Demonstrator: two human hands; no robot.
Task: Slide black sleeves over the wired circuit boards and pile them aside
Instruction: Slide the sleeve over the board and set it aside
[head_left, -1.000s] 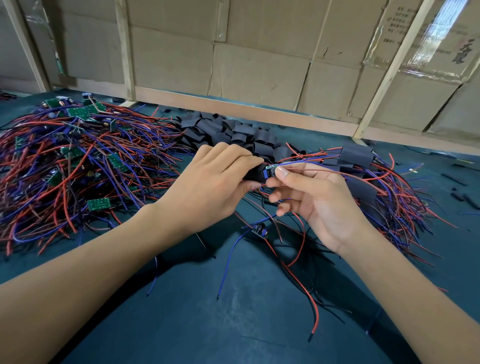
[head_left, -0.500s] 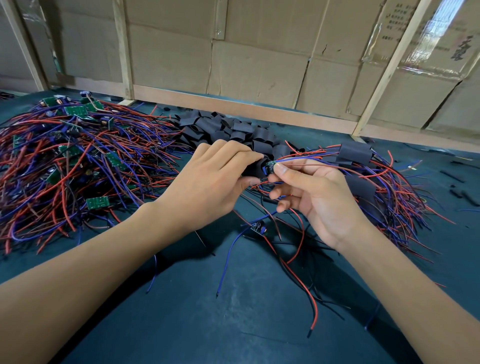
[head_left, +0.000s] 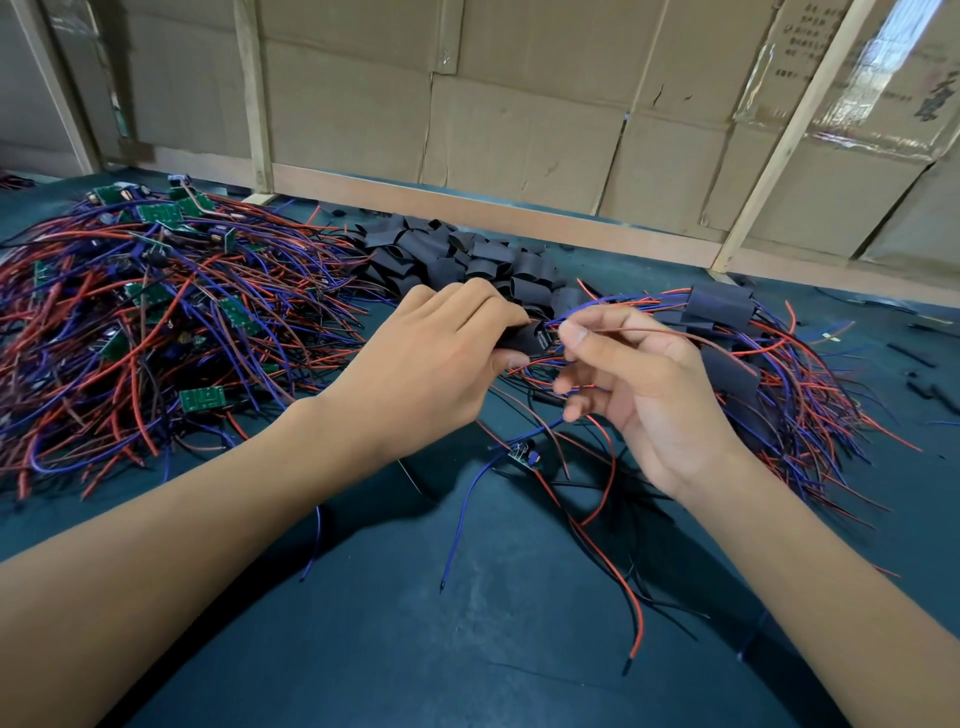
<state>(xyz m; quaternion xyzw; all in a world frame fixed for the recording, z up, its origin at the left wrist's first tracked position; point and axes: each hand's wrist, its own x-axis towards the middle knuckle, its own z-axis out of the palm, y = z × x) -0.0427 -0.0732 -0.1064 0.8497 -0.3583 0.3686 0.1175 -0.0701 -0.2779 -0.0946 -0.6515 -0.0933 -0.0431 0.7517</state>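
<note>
The left hand (head_left: 436, 358) held a black sleeve (head_left: 522, 339) in a closed grip, fingers curled over the top and thumb underneath, probably so the tube kept its mouth facing the other hand. A circuit board (head_left: 543, 340) sat right at that mouth, only its end showing, so it looked partly slid in. The right hand (head_left: 644, 384) pinched the board's wires (head_left: 649, 332) between thumb and forefinger just beside the sleeve, its other fingers loosely curled, likely to steer and push the board through by its leads.

The stock seemed laid out for the order of work. Bare boards lay in a wire tangle (head_left: 156, 322) to the left, a heap of empty sleeves (head_left: 467, 260) lay just beyond the hands, and finished sleeved boards (head_left: 722, 306) lay piled to the right, close to the right hand. One loose board (head_left: 522, 454) lay on the dark green tabletop (head_left: 467, 649) beneath the hands, perhaps next in line.
</note>
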